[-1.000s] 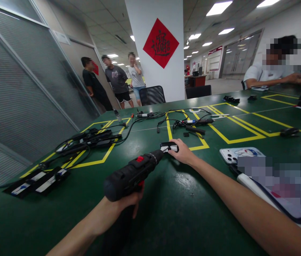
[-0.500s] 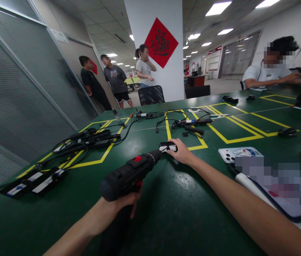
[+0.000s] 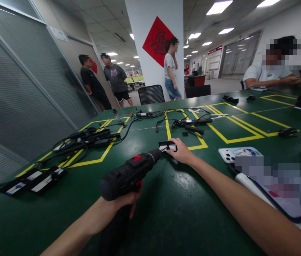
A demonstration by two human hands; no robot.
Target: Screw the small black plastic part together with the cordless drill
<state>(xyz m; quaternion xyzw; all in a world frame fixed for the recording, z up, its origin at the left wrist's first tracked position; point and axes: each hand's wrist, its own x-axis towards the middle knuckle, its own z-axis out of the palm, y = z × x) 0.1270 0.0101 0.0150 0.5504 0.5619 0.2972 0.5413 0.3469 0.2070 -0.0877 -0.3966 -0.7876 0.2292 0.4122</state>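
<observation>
My left hand (image 3: 122, 206) is wrapped round the grip of a black cordless drill (image 3: 129, 174) with a red switch on top. The drill points forward and to the right. Its bit tip meets a small black-and-white part (image 3: 168, 146) on the green table (image 3: 161, 220). My right hand (image 3: 180, 151) pinches that part from its right side, thumb in front and fingers behind. The exact contact between bit and part is too small to make out.
Black cables and devices (image 3: 91, 138) lie at the left, near two flat black-and-white pieces (image 3: 46, 181). More cabled tools (image 3: 193, 122) lie beyond my right hand. At the right are a phone (image 3: 241, 153) and a blurred tablet-like thing. A person (image 3: 270, 71) sits at the far right.
Both hands, the drill and the small part stay almost in place. In the background, a person in a striped shirt has walked to the right, in front of the red poster.
</observation>
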